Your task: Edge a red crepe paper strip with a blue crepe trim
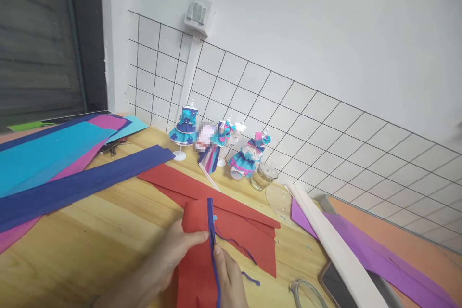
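A sheet of red crepe paper (194, 269) with a narrow dark blue strip (210, 211) along its right edge stands upright before me. My left hand (180, 248) grips the red paper from the left, thumb lying across its front near the blue strip. At the strip, my right hand (229, 274) is closed around what looks like scissors (212, 237); only a thin dark blade shows, the handles being hidden in the fingers. Thin blue offcuts (236, 244) lie just right of the hands. Beneath and behind spreads more red paper (212, 197) on the wooden table.
Blue, turquoise and pink papers (65, 149) cover the left side. Small dress forms in paper dresses (186, 125) stand at the back beside a glass of liquid (264, 176). To the right lie a white paper roll (335, 245), purple paper (390, 260), a phone (346, 284) and a tape roll (306, 293).
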### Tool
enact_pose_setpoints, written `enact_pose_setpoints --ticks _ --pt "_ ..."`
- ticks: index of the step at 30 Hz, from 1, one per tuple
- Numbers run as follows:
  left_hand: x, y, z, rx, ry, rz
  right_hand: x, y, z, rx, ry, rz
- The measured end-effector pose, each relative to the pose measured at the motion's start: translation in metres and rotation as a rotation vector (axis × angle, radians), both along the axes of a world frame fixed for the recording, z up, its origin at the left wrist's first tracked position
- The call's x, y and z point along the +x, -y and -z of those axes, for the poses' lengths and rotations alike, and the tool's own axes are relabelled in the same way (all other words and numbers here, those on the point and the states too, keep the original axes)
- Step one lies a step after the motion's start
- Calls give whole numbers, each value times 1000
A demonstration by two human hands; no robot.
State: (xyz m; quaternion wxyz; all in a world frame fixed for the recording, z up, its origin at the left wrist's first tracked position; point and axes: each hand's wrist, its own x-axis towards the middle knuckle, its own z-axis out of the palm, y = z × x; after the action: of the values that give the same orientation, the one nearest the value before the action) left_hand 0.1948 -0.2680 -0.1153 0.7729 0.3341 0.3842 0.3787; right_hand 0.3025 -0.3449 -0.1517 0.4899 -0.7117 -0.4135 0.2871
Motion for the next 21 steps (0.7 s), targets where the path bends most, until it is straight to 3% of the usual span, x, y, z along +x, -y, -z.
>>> enact_pose_setpoints --ticks 8,13,17,21 --pt "0 0 -3 6 -28 4 -3 -1 -23 11 -94 -99" --pt "0 0 -1 7 -26 1 -4 -2 -28 21 -120 -78" --pt "0 -1 1 -7 -16 11 -4 -2 -32 53 -133 -137" --pt "0 -3 0 10 -23 -32 -4 -2 -32 -14 -69 -119"
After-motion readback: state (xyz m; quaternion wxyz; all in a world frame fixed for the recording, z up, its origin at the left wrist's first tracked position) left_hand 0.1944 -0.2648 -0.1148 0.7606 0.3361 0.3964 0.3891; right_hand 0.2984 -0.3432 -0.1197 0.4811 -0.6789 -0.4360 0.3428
